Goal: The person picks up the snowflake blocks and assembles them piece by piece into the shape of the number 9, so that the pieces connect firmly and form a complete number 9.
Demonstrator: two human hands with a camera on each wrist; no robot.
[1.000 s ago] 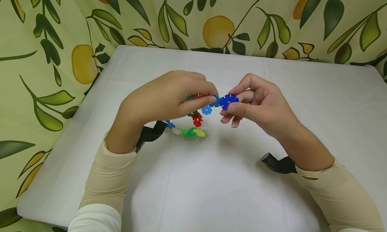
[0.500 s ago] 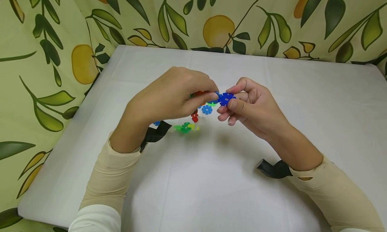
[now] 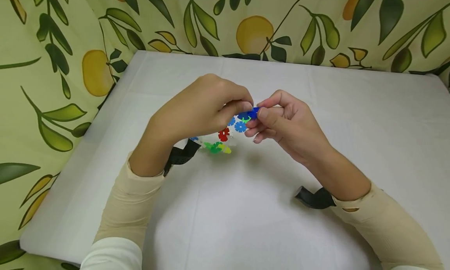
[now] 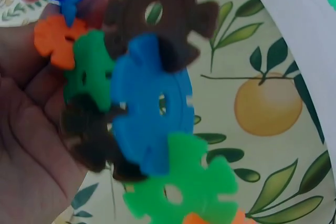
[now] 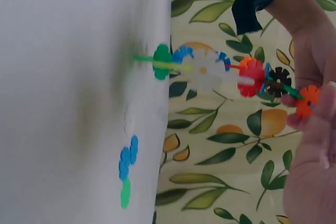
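Observation:
My left hand pinches the end of a linked chain of notched plastic snowflake discs, thumb against forefinger. From this hand the chain hangs down: an orange disc, a green disc, a brown disc, a blue disc and a light green disc show. My right hand pinches a dark blue snowflake disc between thumb and forefinger, right at the left fingertips. Lower in the chain are a red disc and a yellow disc. Fingers partly hide where the end discs meet.
Several loose discs lie on the white-covered table, among them a light blue disc and a light green disc. A leaf-and-fruit patterned curtain borders the table's back and left. Each wrist carries a black camera mount.
My right hand has moved left with the dark blue disc, bringing it up against the left fingertips. The disc has turned from face-on to more edge-on. The hanging chain has swung slightly.

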